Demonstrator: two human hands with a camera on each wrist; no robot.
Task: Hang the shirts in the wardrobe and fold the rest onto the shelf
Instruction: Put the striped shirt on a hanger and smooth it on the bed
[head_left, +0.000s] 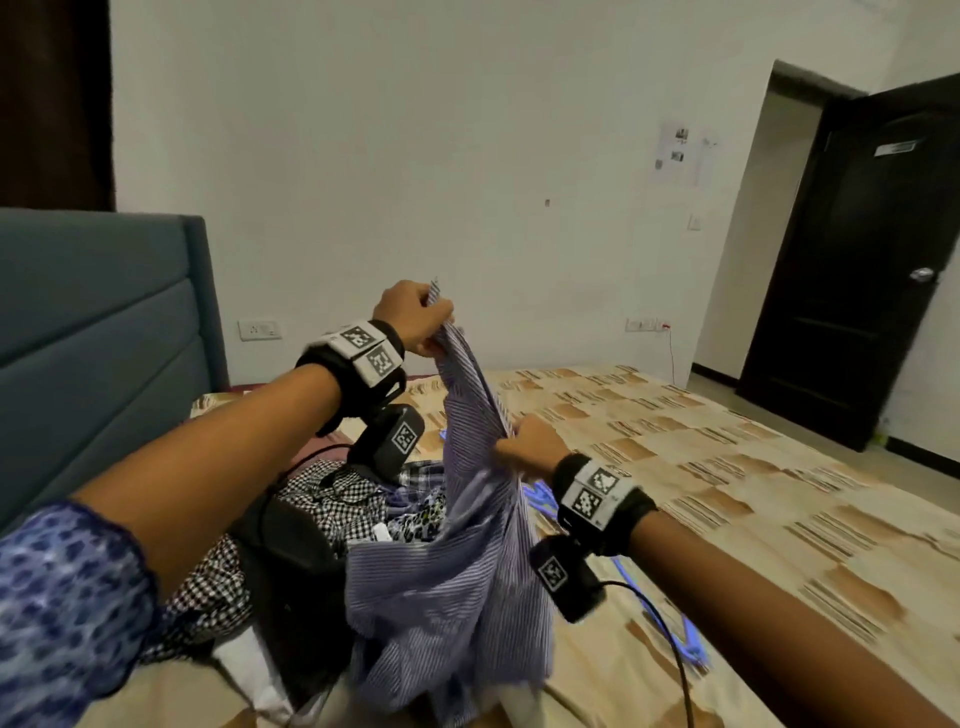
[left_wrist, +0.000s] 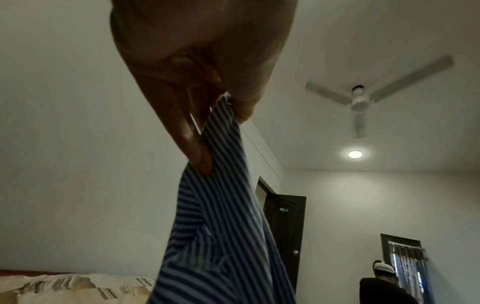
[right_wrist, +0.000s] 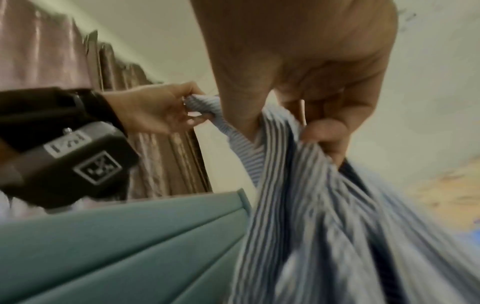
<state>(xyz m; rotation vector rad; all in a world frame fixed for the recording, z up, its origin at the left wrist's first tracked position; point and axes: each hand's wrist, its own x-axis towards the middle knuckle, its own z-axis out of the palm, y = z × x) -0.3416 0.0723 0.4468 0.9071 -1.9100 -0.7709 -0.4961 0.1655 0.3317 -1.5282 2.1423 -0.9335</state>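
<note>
Striped shirt held up over the bed by both hands. The left hand is the higher of the two: its fingers and thumb are curled around a bunched edge at the top of the garment, as the left wrist view shows. The right hand sits lower and nearer the person, its fingers clenched on a gathered fold partway down the same cloth. Between the two hands the fabric runs in a taut slanted band; below the right hand it hangs in loose folds, and its lowest part reaches the bedcover at the near edge of the head view.

Behind and to the left of the hanging shirt lies a heap of other clothes, among them a black-and-white checked garment and a leopard-print piece. A blue hanger lies on the patterned bedcover just right of the shirt, partly hidden by the right forearm. The teal padded headboard stands at left; a dark door stands open at right.
</note>
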